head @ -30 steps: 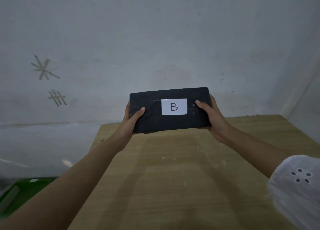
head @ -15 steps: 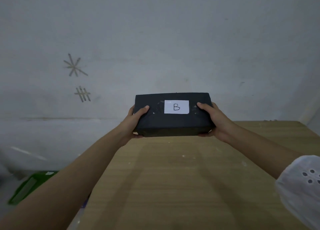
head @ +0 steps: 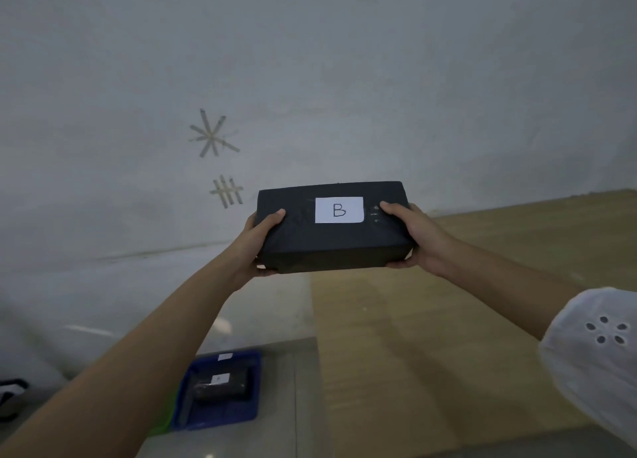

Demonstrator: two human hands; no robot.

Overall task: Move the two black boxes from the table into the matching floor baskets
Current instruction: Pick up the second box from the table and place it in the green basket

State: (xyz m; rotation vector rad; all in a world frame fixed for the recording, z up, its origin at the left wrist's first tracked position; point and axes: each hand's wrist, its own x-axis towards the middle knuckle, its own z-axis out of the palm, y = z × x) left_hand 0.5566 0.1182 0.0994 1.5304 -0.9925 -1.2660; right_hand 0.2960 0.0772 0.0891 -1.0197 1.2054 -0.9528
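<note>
Black box marked B (head: 332, 226) is up in the air past the table (head: 448, 319) edge, left hand (head: 256, 242) and right hand (head: 412, 237) clamped on its ends, so keep it level and hunt for its own basket, since the blue basket (head: 220, 419) below already holds a box (head: 220, 385).

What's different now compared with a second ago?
The box marked B has been carried left, off the table edge, and the view swung with it, bringing a blue basket holding another black box into sight. Left hand and right hand still grip its ends.
</note>
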